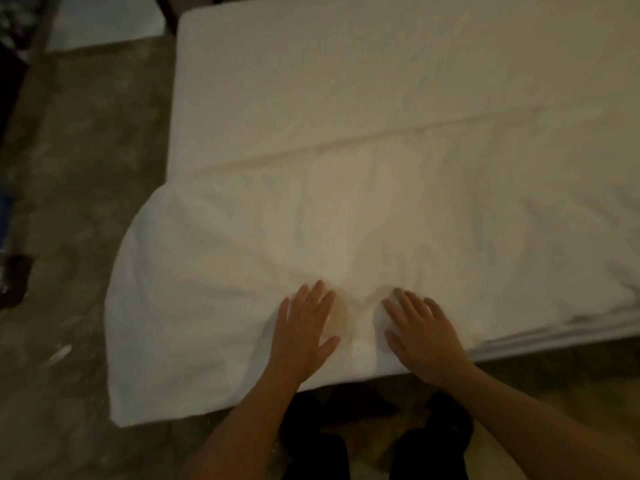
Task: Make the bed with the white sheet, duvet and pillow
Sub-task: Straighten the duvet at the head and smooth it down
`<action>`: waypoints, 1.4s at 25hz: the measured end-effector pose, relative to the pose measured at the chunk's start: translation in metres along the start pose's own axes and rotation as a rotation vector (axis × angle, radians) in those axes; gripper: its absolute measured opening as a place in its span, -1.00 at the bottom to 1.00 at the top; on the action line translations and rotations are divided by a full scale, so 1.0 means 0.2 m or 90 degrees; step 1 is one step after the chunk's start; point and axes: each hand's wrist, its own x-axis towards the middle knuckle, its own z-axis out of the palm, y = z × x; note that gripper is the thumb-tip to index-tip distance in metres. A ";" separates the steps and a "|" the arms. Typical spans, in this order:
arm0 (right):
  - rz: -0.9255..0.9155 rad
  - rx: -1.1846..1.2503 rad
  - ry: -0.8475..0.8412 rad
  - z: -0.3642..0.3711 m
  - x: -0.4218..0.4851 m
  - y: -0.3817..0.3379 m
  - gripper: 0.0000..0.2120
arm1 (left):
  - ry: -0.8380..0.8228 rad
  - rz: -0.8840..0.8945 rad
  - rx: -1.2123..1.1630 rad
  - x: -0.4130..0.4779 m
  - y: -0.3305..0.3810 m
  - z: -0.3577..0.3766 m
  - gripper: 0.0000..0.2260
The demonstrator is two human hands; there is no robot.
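Across the near edge of the bed point(175, 109): duvet point(225, 271), white, puffy and creased, lying as a wide band, its far border a slanted line from the left edge toward the right. Overhangs the near left corner and droops toward the floor point(79, 168). Cut off by the frame at the right, so full width unseen.

Pressed down close to the near edge by both hands, side by side, with a narrow ridge of bunched cloth between them. Left hand point(304, 327): palm down, fingers straight and slightly spread, thumb angled toward the ridge. Right hand point(422, 334): palm down too, fingers straight and fanned, index tip sunk into a fold and partly lost there. Flat contact only, both forearms bare.

Beyond the duvet, over the far part of the bed: sheet point(381, 81), white, faintly wrinkled, cropped at top and right. Hidden under the duvet nearer in, so extent there unknown. Thin stacked white layers at the near right edge, too blurred to sort.

Below the hands, partly covered by the arms: dark trousers point(311, 452).

Past the far left corner, on the floor: white slab point(104, 22), cropped at the top; pillow or mattress, cannot tell. Along the left of the frame: dark shapes point(14, 282), blurred beyond naming.
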 end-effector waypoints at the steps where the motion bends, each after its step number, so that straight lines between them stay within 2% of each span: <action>1: 0.024 0.008 -0.020 -0.01 -0.04 0.12 -0.49 | -0.011 0.014 0.007 0.06 0.11 -0.01 -0.36; 6: 0.039 0.058 -0.058 0.03 -0.23 0.65 -0.47 | -0.054 0.033 0.014 0.36 0.68 0.02 -0.32; 10: -0.001 0.055 -0.030 0.08 -0.27 0.99 -0.48 | -0.017 0.024 0.050 0.59 1.04 0.11 -0.29; 12: -0.057 0.047 -0.006 0.12 -0.26 1.10 -0.49 | -0.007 0.075 0.056 0.66 1.15 0.14 -0.30; 14: -0.105 0.065 -0.013 0.13 -0.22 1.19 -0.50 | 0.003 0.124 0.060 0.72 1.18 0.16 -0.37; 16: -0.154 0.062 0.002 0.11 -0.15 1.29 -0.49 | 0.058 0.166 0.067 0.83 1.15 0.14 -0.43; 18: -0.193 0.063 0.026 0.10 -0.04 1.39 -0.48 | 0.096 0.213 0.049 1.00 1.14 0.12 -0.43; 20: -0.184 0.050 0.059 0.07 0.11 1.50 -0.45 | 0.120 0.229 0.046 1.20 1.14 0.08 -0.40; 23: -0.208 0.052 0.096 0.07 0.44 1.66 -0.40 | 0.157 0.148 0.049 1.53 1.14 0.06 -0.35; 26: -0.240 0.021 0.104 0.07 0.74 1.84 -0.37 | 0.202 0.114 0.085 1.75 1.06 0.05 -0.33; 28: -0.174 -0.012 0.089 0.02 0.94 2.06 -0.32 | 0.195 0.052 0.137 1.88 0.93 0.01 -0.31; 30: -0.091 -0.004 0.077 -0.04 1.06 2.18 -0.26 | 0.178 -0.090 0.142 1.92 0.90 -0.05 -0.26; 31: -0.083 0.005 0.075 -0.07 1.09 2.18 -0.26 | 0.175 -0.125 0.139 1.93 0.94 -0.06 -0.25; 34: -0.217 -0.001 0.100 -0.06 1.06 2.16 -0.30 | 0.182 -0.009 0.124 1.98 1.12 -0.01 -0.26; 35: -0.229 -0.006 0.124 -0.06 1.08 2.21 -0.30 | 0.196 -0.009 0.132 2.02 1.11 -0.03 -0.26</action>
